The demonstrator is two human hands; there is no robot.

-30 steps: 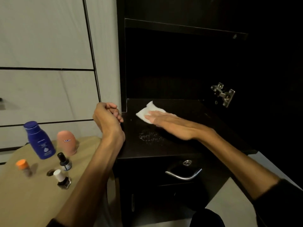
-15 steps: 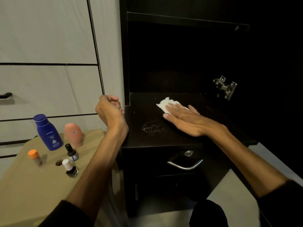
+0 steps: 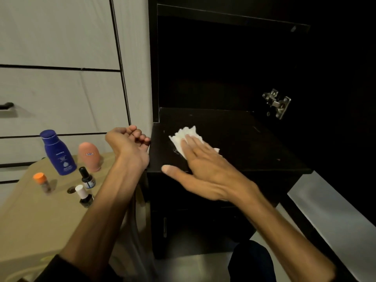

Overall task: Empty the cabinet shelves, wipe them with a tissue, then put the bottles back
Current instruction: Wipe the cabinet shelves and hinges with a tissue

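The crumpled white paper tissue (image 3: 184, 139) lies on the dark wooden cabinet shelf (image 3: 234, 139), pinned under the right hand's (image 3: 205, 165) flat, straight fingers. Thin and soft, it likely tears or bunches, so broad flat pressure suits it. At nine o'clock, the left hand (image 3: 128, 145) hangs loosely curled, empty. Beyond, the blue plastic lotion bottle (image 3: 58, 152) stands on the tan worktop (image 3: 30, 220).

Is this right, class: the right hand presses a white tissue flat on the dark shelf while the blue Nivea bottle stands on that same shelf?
Not quite. In the head view the right hand presses the tissue on the shelf, but the blue Nivea bottle stands on the tan table.
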